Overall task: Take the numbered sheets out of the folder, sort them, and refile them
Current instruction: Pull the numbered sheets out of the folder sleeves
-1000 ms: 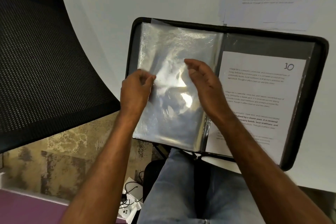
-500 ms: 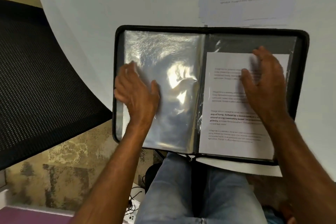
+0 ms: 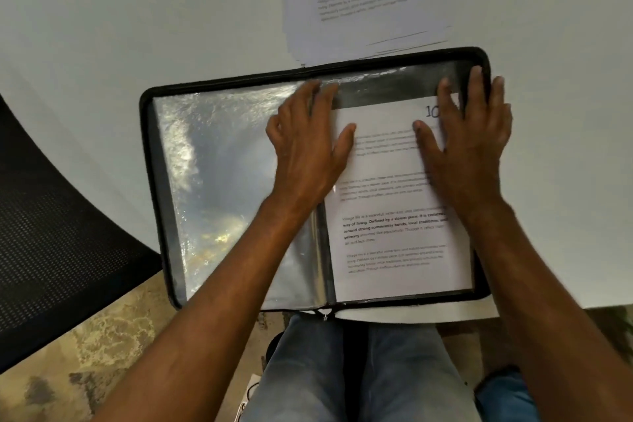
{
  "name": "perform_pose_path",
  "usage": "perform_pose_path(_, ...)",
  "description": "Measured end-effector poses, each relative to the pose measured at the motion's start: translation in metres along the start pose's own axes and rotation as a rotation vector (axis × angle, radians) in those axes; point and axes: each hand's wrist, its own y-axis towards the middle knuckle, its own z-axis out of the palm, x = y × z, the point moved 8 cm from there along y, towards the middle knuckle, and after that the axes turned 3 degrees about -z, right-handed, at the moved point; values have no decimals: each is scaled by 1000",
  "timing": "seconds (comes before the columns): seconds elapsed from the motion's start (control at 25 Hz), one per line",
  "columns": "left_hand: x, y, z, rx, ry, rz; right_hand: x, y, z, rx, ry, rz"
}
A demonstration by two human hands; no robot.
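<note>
A black zip folder (image 3: 150,181) lies open at the near edge of the white table. Its left side shows empty shiny plastic sleeves (image 3: 219,181). In the right-hand sleeve sits a printed sheet numbered 10 (image 3: 394,243). My left hand (image 3: 308,144) lies flat across the spine, fingers straight, thumb on the sheet's upper left. My right hand (image 3: 469,134) rests flat over the sheet's top right corner, partly hiding the number, fingertips near the folder's far edge.
A stack of printed sheets (image 3: 363,0) lies on the table (image 3: 137,10) just beyond the folder. A black mesh chair (image 3: 58,233) stands at the left. My jeans-clad legs (image 3: 349,370) are under the folder's near edge, above a patterned floor.
My left hand has left the empty sleeves and moved right onto the spine. My right hand has slid up to the sheet's top right corner. The view has shifted.
</note>
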Motion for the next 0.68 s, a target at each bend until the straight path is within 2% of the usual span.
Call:
perform_pose_path(0.2,-19,40,0,-2,91,92,5,-4,-9,-127,87,-21)
perform_pose_path(0.4,-29,49,-2,-29,116,149,2,-9,-15,-119,193,-15)
perform_pose_path(0.56,-30,52,-5,73,44,161,4,-13,-26,-155,449,6)
perform_pose_path(0.68,-32,54,-12,116,-57,145,-2,-14,-32,-146,663,121)
